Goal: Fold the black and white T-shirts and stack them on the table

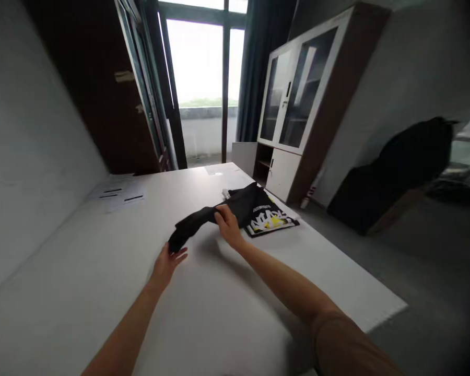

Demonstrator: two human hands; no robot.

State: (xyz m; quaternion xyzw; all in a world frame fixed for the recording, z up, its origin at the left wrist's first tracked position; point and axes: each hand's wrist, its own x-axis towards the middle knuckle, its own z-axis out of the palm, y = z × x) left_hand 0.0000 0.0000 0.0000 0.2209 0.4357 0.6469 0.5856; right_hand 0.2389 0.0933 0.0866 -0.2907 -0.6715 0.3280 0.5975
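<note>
A length of black cloth, seemingly a garment, stretches between my two hands above the white table. My left hand grips its near left end, with some fingers spread out below the fabric. Farther right, my right hand pinches the cloth between thumb and fingers. The garment's far part reaches over a folded black garment with white and yellow printed lettering, lying on the table. Whether the two pieces are joined I cannot tell.
The white table fills the foreground against the left wall. Printed papers lie at its far left. Behind stand a glass-door cabinet and a large window. A dark covered object is on the right.
</note>
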